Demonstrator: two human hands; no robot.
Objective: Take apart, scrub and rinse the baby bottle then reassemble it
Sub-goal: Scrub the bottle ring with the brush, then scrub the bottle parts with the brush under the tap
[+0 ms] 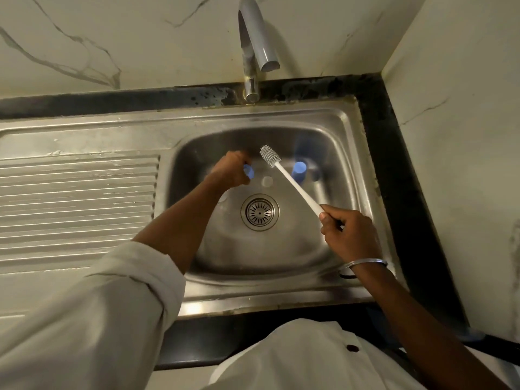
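Head view over a steel sink (332,119): our left hand (232,170) curls its fingers round a blue bottle part (248,172), which shows on the side toward the brush, too blurred for us to tell which part it is. Our right hand (349,235) grips the end of the white bottle brush (292,181), its bristled head raised just beside the left fingers. In the basin lie a second blue piece (298,168), a small clear round piece (266,180) and the drain strainer (260,211).
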